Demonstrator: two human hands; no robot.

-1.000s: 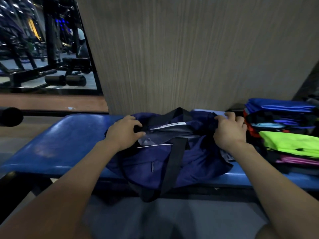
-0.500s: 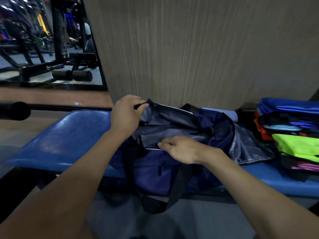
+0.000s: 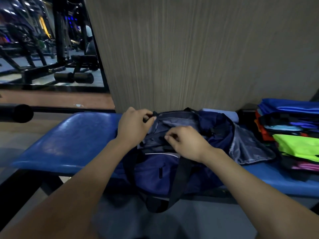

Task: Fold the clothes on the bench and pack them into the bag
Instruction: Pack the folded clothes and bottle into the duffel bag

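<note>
The navy duffel bag (image 3: 155,171) lies slumped across the middle of the blue padded bench (image 3: 72,140), its near side hanging over the bench's front edge. Its fabric is dark blue and soft, with a thin pale piping line running along the near panel and a small vertical zip pull below that. A black webbing strap (image 3: 179,183) loops down off the front edge toward the floor. The top is parted: a grey lining shows inside the mouth, and a flap of grey lining (image 3: 248,149) spills out flat on the bench at the bag's right end.

The left hand (image 3: 133,128) is at the bag's far left corner, fingers curled and thumb pressed in, pinching the dark rim of the opening and holding it up. The right hand (image 3: 186,144) lies over the middle of the opening, fingers curled, thumb and forefinger pinching a fold of the bag's top fabric; what exactly lies between them is too dark to tell.

At the bench's right end, just beside the grey flap, sits a stack of folded clothes (image 3: 293,135): blue on top, then black and red layers, a neon green piece (image 3: 298,145) jutting forward, pink beneath. A wood-grain wall panel (image 3: 198,54) rises behind the bench's back edge.
</note>
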